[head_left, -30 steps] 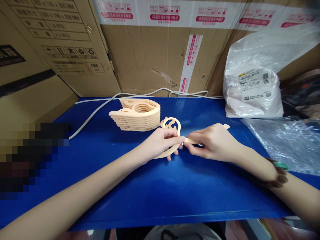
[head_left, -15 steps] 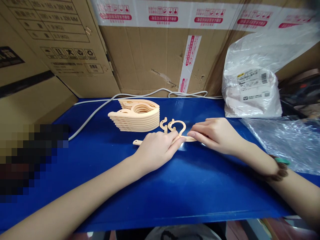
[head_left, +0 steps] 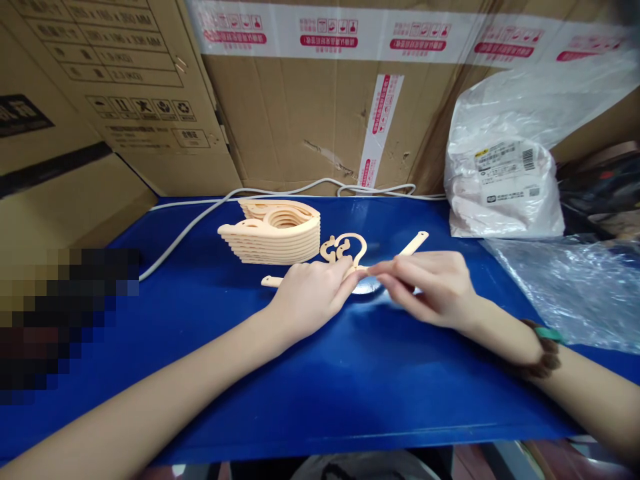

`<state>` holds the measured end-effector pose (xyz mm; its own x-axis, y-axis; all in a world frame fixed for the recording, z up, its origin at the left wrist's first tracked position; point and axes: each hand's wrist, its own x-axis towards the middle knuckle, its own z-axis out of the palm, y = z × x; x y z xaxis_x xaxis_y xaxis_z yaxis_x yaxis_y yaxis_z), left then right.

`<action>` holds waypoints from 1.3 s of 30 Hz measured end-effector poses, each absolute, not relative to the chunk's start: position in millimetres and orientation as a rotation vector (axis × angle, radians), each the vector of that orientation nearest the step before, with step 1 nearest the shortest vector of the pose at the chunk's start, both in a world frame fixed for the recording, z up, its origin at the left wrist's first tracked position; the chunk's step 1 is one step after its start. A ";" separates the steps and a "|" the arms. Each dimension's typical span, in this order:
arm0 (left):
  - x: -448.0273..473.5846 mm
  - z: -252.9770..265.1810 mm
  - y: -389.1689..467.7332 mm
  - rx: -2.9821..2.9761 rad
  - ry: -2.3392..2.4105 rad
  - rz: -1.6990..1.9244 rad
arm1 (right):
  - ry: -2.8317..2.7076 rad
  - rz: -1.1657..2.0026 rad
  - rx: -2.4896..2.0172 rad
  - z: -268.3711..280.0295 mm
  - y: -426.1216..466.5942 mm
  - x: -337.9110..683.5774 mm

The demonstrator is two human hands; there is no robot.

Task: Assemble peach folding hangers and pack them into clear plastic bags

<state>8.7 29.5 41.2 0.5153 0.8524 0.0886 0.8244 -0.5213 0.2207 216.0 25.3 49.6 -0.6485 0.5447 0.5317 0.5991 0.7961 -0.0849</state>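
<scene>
Your left hand and right hand, nearly closed, pinch the hanger; its two-o'clock arm now shows, seemingly half-unfolded

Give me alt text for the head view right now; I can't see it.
The left hand and right hand meet with their fingertips at the middle of a cream hooked hanger over a blue table. Behind it to the left stands a stack of cream pieces; a cardboard box fills the back, a white plastic bag the right.
</scene>
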 end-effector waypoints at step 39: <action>7.5 27.0 30.2 2.998 1.270 0.444 | -2.458 -0.001 -1.061 38.9 46.4 219.3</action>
